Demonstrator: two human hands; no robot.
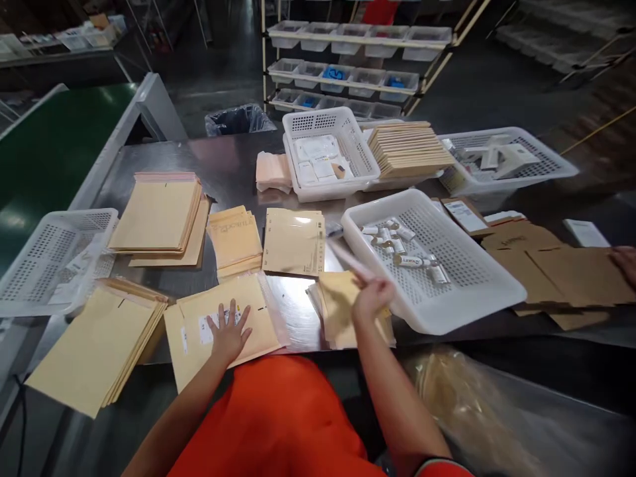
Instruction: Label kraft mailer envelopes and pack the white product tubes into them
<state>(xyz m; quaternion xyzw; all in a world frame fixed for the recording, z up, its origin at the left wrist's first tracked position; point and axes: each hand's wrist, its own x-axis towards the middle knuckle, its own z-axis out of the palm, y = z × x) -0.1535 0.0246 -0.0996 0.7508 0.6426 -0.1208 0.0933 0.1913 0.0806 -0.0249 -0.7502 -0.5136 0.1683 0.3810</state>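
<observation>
My left hand [229, 332] lies flat with spread fingers on a large tan padded envelope [258, 331] that bears white labels, at the table's front edge. My right hand [371, 299] is closed round a thin pale strip [348, 257], blurred by motion, whose dark tip points up and left. Beneath that hand sits a small stack of yellowish envelopes [335, 301]. A flat tan envelope [294, 242] rests behind, between my hands. Just right of my right hand, a white basket [477, 298] holds several small labelled bottles [410, 260].
Envelope stacks [154, 212] stand at the left, beside a white basket [37, 265] and a green conveyor [59, 142]. More baskets [330, 122] line the back. At the right edge, another person's hand [625, 262] touches brown cardboard [551, 271].
</observation>
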